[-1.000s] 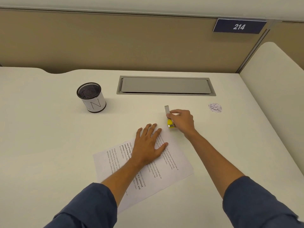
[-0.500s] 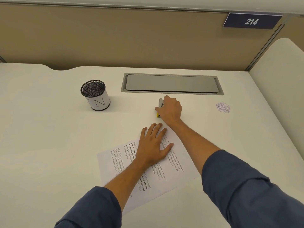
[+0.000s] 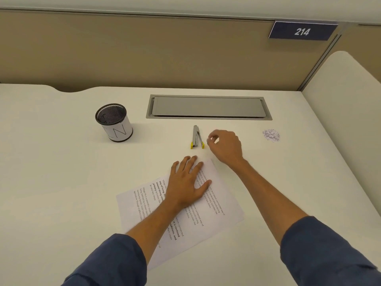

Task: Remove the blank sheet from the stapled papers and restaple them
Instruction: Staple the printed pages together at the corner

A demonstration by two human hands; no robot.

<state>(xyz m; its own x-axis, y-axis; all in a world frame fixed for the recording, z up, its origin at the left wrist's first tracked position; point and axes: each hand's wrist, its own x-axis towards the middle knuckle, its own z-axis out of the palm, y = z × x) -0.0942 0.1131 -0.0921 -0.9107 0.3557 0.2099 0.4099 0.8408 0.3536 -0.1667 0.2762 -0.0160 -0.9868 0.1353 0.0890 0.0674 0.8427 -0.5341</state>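
Observation:
The printed papers (image 3: 214, 213) lie tilted on the white desk (image 3: 51, 182) in front of me. My left hand (image 3: 187, 183) rests flat on their upper part, fingers spread. A small silver stapler with a yellow end (image 3: 197, 137) lies on the desk just beyond the papers. My right hand (image 3: 225, 144) hovers immediately right of the stapler, fingers loosely curled, thumb and forefinger close together; nothing is visibly held and it does not touch the stapler.
A black mesh pen cup with a white label (image 3: 114, 122) stands at the left. A grey cable hatch (image 3: 208, 107) is set into the desk behind the stapler. A small crumpled paper bit (image 3: 271, 135) lies at the right. A beige partition rises behind.
My right hand carried the stapler up and left, set it down on the desk and let go, then drew back to the right. The left hand stayed on the papers.

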